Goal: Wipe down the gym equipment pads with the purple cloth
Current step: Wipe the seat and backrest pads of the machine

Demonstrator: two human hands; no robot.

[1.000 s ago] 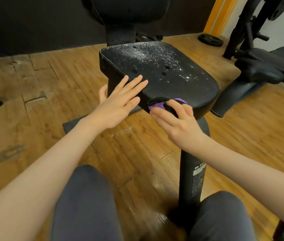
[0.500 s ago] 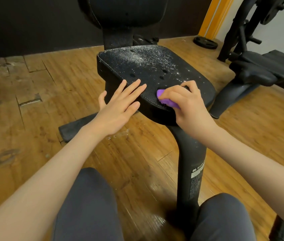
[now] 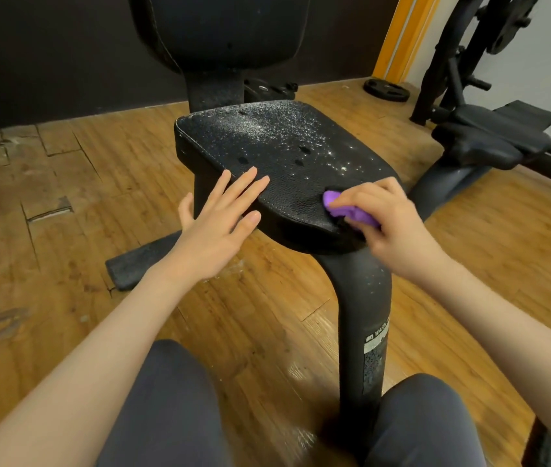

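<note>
The right hand (image 3: 390, 227) is gripping the bunched purple cloth (image 3: 348, 210), its fingers curling around it and pressing it against the near right edge of the black seat pad (image 3: 287, 163). The left hand (image 3: 220, 224) is lying flat with its fingers straight and spread, the fingertips resting on the near left edge of the same pad and the thumb hanging beside the pad's side. White droplets or specks are glistening across the middle and far part of the pad's top. The black back pad (image 3: 223, 28) is standing upright behind the seat, and the black support post (image 3: 365, 325) is curving down to the wooden floor (image 3: 65, 197) between the person's knees. Another black machine (image 3: 489, 136) is sitting on the right, well apart.
</note>
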